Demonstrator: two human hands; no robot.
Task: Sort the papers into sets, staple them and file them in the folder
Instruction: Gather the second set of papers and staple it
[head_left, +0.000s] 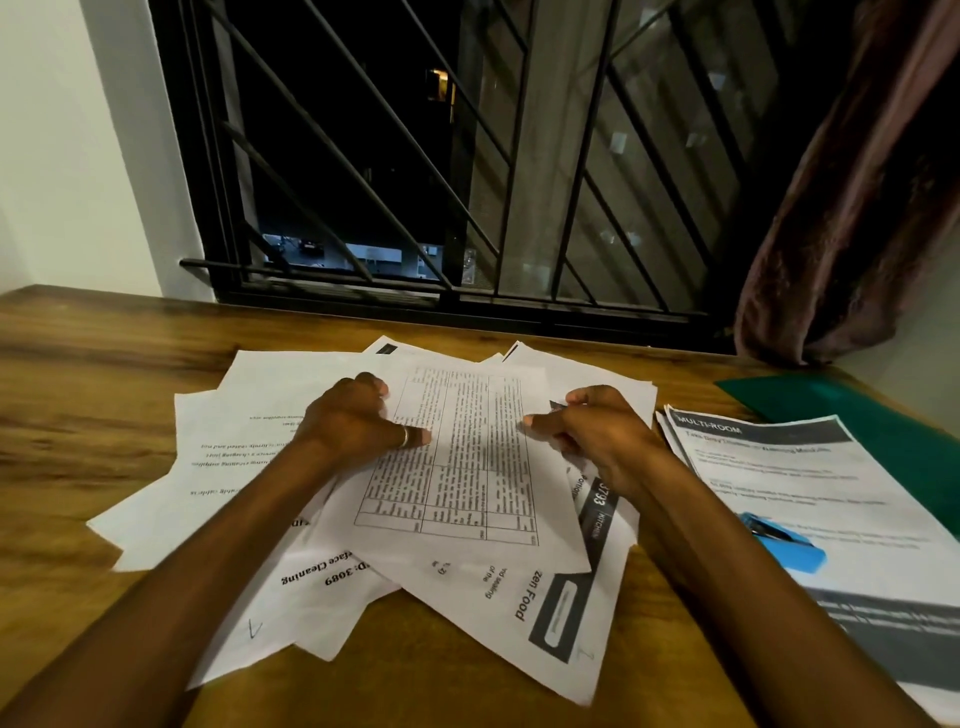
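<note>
- Loose papers fanned over wooden surface, overlapping.
- Left hand curled, pinching top sheet's left edge.
- Right hand curled, pinching its right edge.
- Separate stack at right, blue stapler on it.
- Green folder partly under that stack.

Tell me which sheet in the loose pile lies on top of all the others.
The table sheet, printed with a ruled grid of small text. It lies uncovered between the left hand and right hand; every other sheet is partly hidden.
</note>
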